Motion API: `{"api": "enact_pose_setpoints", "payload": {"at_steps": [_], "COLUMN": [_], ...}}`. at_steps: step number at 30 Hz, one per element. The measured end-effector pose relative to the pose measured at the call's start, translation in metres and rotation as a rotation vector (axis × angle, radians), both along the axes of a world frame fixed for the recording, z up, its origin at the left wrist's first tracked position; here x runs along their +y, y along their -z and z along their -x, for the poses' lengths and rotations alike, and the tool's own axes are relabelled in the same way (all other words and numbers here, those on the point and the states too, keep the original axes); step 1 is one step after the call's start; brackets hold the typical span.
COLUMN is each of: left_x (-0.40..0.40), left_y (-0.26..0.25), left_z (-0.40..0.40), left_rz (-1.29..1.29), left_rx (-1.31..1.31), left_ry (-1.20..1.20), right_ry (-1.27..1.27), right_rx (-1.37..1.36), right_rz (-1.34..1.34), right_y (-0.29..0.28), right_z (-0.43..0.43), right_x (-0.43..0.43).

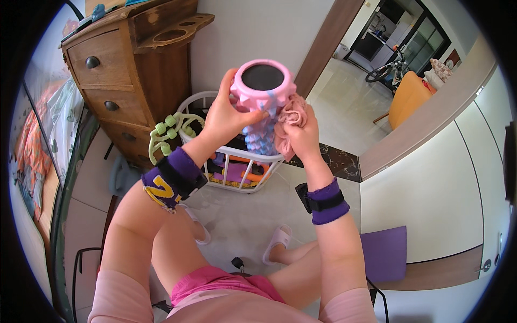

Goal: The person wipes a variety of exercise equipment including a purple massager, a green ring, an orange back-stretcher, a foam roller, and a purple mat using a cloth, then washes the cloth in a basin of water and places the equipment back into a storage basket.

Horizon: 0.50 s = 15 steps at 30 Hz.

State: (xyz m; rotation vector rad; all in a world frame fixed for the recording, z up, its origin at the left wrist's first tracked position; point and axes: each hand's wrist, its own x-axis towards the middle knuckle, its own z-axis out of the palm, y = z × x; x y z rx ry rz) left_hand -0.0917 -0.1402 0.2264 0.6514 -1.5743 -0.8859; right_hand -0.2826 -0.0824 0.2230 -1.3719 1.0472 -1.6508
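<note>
A pink and blue foam roller [262,133] with a knobbly surface stands upright before me, its dark round end facing up. My left hand [228,107] grips its pink upper rim from the left, thumb across the near side. In my right hand [302,131] is a crumpled pink cloth [293,115], pressed against or right beside the roller's right side. Below the roller is a white plastic basket [226,185] with slatted sides. Whether the roller's lower end rests inside the basket is hidden by the rim.
Orange and purple items [234,171] fill the basket. A light green massage roller [161,131] hangs over its left rim. Behind stands a wooden chest of drawers [161,80]. To the right, a doorway opens onto a room with an orange chair [410,99] and a bicycle [389,72].
</note>
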Motion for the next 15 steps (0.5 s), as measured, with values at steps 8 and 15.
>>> {"api": "enact_pose_setpoints", "payload": {"at_steps": [8, 15], "left_x": [-0.019, -0.029], "left_y": [0.061, 0.071], "left_z": [-0.003, -0.03], "left_rz": [-0.35, -0.165], "left_rx": [0.09, -0.485], "left_ry": [-0.011, -0.43], "right_ry": [0.166, 0.05], "right_rx": [0.443, 0.499], "right_rz": [-0.226, -0.17], "right_y": [0.044, 0.073], "right_z": [-0.004, -0.027], "right_x": [-0.044, -0.063]}}
